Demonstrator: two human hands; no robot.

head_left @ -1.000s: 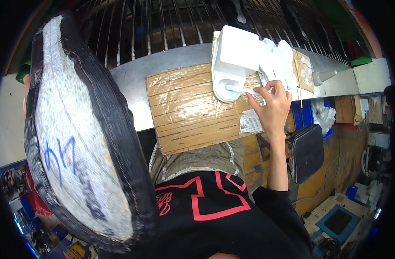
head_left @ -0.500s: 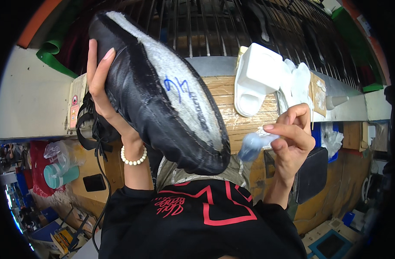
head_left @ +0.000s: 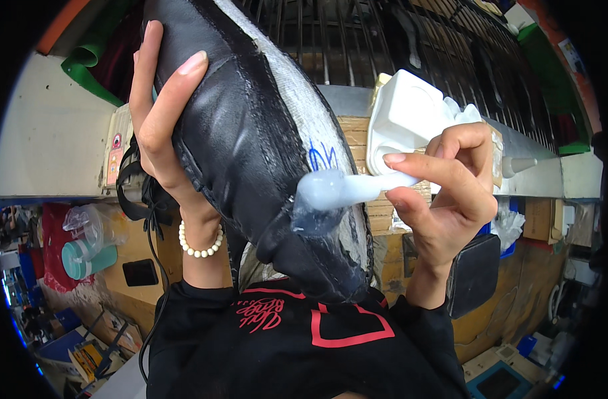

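A black leather shoe upper (head_left: 217,126), apparently pulled over a last, is tilted with its underside turned up toward me. Along that underside runs a pale fabric insole (head_left: 297,100) with blue handwriting, bordered by folded-in leather. My left hand (head_left: 161,123) grips the shoe from its left side, fingers spread along the leather and the palm hidden. Between thumb and fingers my right hand (head_left: 447,183) pinches a small brush (head_left: 364,186) with a pale handle and dark, wet-looking bristles. The bristles overlap the leather border near the lower end; I cannot tell whether they touch.
A white plastic holder (head_left: 410,106) stands on ribbed brown cardboard (head_left: 354,133) behind my right hand. Dark metal rods (head_left: 317,33) line the far side. A phone (head_left: 140,272) and a teal container (head_left: 78,263) lie left, near a hanging black cable (head_left: 159,312). A dark padded seat (head_left: 473,276) is at right.
The brush has moved left, from beside the shoe to over its lower underside. The shoe has come closer and shifted slightly right and down.
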